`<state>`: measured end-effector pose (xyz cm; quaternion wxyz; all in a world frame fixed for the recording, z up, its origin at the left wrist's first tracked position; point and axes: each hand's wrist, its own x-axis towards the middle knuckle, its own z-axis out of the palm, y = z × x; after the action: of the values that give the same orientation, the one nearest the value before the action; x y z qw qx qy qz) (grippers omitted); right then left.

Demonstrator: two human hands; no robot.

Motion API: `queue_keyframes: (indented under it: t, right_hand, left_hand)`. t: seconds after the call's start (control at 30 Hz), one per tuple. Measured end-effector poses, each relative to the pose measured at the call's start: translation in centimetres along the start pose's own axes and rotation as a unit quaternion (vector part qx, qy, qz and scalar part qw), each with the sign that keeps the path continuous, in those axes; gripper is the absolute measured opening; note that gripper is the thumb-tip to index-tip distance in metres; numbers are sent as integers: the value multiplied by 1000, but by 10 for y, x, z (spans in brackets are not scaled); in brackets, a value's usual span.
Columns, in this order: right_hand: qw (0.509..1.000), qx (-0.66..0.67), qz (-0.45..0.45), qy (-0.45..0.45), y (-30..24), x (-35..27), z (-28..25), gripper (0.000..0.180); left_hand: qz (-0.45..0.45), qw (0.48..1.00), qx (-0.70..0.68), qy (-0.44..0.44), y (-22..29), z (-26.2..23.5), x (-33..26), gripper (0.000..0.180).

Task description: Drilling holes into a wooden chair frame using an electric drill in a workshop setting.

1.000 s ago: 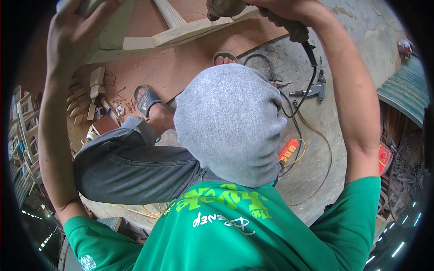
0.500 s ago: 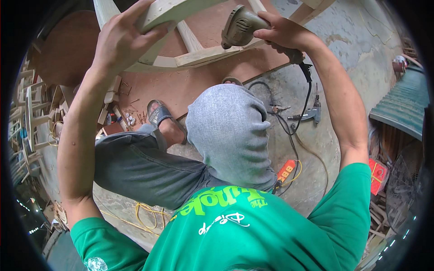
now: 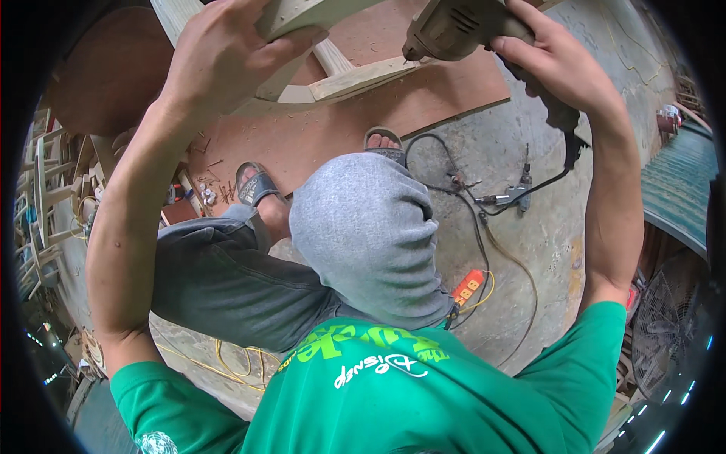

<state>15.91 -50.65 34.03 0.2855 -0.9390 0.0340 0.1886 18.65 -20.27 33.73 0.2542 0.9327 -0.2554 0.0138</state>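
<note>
My left hand (image 3: 231, 57) is closed around a pale wooden frame (image 3: 318, 13) at the top of the view, with its thumb along the curved edge. In my right hand (image 3: 563, 68) is a dull olive power drill (image 3: 457, 32), gripped by its handle, with a black cord running from the base. The drill's nose points down toward a lower wooden rail (image 3: 359, 80) of the frame. Its short tip is close to that rail; whether they touch I cannot tell. The frame's upper part is cut off by the picture edge.
Under the frame lies a reddish-brown board (image 3: 431, 102). A second, grey drill-like tool (image 3: 523, 189) lies on the concrete floor among cords, near an orange power strip (image 3: 469, 286). Loose screws (image 3: 227, 191) are scattered by my sandalled foot. Stacked wooden pieces (image 3: 49, 193) stand at the left.
My right hand has moved right with the drill, and its nose now sits nearer the far end of the lower rail. The left hand keeps its hold, shifted slightly right in the picture.
</note>
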Motion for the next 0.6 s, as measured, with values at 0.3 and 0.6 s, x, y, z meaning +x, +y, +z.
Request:
queue_keyframes:
  t: [0.3,0.6]
  right_hand:
    - [972,225,-66,14,68,-15,31,52]
    - [943,315,-109,16,59,-1,43,28]
  left_hand:
    - [78,996,-34,14,-43,20,-4,41]
    - [55,997,-48,-17,-59,19,-20,41]
